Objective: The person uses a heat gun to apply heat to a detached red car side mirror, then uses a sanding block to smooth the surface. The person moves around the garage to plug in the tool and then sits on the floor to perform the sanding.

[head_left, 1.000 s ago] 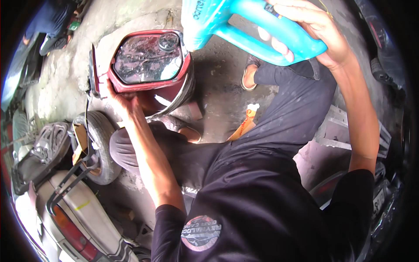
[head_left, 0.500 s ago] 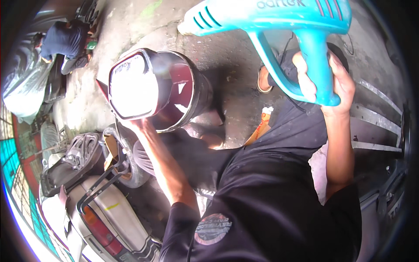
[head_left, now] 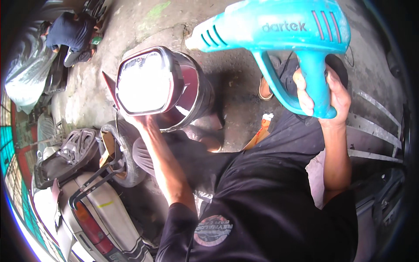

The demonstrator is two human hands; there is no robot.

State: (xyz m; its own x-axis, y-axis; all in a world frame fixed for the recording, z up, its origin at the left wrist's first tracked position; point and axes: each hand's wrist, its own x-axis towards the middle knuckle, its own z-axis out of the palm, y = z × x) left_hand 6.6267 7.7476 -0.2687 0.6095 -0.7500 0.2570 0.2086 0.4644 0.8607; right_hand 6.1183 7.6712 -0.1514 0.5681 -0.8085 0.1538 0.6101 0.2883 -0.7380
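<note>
The grey floor (head_left: 238, 87) bears a dark tire (head_left: 132, 168).

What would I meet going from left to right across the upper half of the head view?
Crouching co-worker in a dark blue top, dark-rimmed mirror washed out by glare, turquoise heat gun, pale metal bar by the right edge, just about mid-height.

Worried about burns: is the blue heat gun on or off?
Cannot tell: the right hand grips the heat gun, but no switch setting shows.
</note>
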